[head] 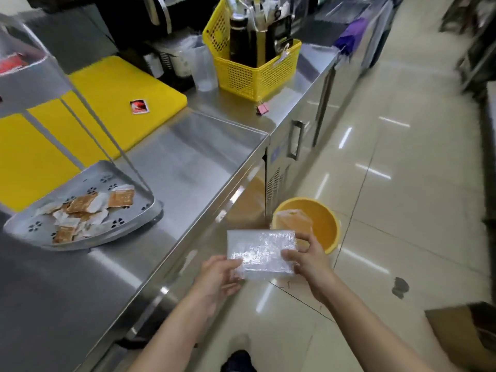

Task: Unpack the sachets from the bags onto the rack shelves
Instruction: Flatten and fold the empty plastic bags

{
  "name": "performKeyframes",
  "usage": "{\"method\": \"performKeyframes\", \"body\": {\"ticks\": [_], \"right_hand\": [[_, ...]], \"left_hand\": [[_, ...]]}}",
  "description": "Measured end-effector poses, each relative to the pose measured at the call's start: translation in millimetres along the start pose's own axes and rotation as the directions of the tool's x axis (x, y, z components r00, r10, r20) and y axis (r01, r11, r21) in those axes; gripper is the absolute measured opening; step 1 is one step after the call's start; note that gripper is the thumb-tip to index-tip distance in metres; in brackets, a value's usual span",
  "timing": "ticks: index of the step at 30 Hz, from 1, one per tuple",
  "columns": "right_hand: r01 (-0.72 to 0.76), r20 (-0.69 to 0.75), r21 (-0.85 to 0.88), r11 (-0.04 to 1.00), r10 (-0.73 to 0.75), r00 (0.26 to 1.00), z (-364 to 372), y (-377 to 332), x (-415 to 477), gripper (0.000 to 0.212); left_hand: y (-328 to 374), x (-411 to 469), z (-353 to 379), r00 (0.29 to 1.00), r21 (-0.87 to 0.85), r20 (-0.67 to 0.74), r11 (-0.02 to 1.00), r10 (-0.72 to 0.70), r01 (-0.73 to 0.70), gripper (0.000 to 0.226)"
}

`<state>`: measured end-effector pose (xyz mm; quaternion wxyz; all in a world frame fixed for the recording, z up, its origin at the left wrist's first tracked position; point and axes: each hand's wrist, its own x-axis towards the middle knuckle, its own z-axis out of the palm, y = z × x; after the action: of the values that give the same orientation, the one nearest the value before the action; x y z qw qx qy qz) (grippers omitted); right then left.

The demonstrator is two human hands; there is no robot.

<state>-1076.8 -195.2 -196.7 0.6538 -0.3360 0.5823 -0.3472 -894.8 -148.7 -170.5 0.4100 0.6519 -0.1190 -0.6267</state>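
A clear plastic bag (261,252), flat and shiny, is held between both hands in front of the counter edge. My left hand (218,280) pinches its lower left corner and my right hand (308,260) grips its right side. Several brown and white sachets (88,213) lie on the lower perforated shelf (37,226) of a metal rack on the counter at the left. An upper rack shelf (29,73) holds something red. A single red sachet (139,106) lies on the yellow board (112,98).
An orange bucket (326,218) on the floor below my hands holds a bag with orange contents. A yellow basket (252,63) of bottles and utensils and a pink clip (262,109) sit on the steel counter (188,162). A cardboard box (464,334) is at the lower right.
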Motion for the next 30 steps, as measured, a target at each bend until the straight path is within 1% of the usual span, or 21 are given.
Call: {"method": "performKeyframes", "body": {"ticks": [2,5,8,11,13,16,20,22,25,28,30], "right_hand": [[-0.058,-0.049,0.014,0.998,0.058,0.997,-14,6,10,0.041],[-0.109,-0.122,0.003,0.994,0.109,0.987,-29,11,28,0.043],[-0.131,-0.202,0.001,0.991,0.129,0.971,-43,6,53,0.034],[-0.184,-0.284,0.019,0.983,0.181,0.941,-56,0,86,0.021],[-0.251,-0.283,0.059,0.966,0.257,0.924,-64,-4,111,0.020],[-0.339,-0.284,0.121,0.933,0.360,0.889,-74,-4,149,0.009],[-0.324,-0.321,0.231,0.917,0.386,0.865,-87,10,203,0.010],[-0.308,-0.370,0.279,0.910,0.398,0.840,-90,25,229,0.010],[-0.330,-0.392,0.368,0.869,0.467,0.793,-95,60,276,0.011],[-0.354,-0.374,0.493,0.795,0.561,0.738,-99,102,325,0.011],[-0.349,-0.395,0.530,0.773,0.589,0.705,-101,128,354,0.013]], "left_hand": [[-2,19,14,0.999,0.064,-0.001,0.997,-0.040,0.040,0.018],[-1,52,32,0.993,0.189,0.020,0.976,-0.117,0.111,0.012],[7,90,55,0.988,0.228,0.044,0.964,-0.149,0.136,0.013],[15,127,83,0.992,0.280,0.065,0.956,-0.109,0.086,0.025],[23,153,100,0.995,0.342,0.066,0.939,-0.073,0.046,0.022],[32,192,122,0.995,0.420,0.074,0.907,-0.065,0.028,0.015],[29,247,149,0.995,0.487,0.070,0.873,-0.071,0.028,0.019],[16,278,160,0.997,0.563,0.045,0.826,-0.065,0.028,0.017],[-2,327,178,0.999,0.711,0.033,0.703,-0.036,0.002,0.011],[-21,378,196,0.998,0.787,0.058,0.614,0.031,-0.065,0.024],[-35,408,205,0.996,0.839,0.070,0.538,0.046,-0.084,0.031]]}}
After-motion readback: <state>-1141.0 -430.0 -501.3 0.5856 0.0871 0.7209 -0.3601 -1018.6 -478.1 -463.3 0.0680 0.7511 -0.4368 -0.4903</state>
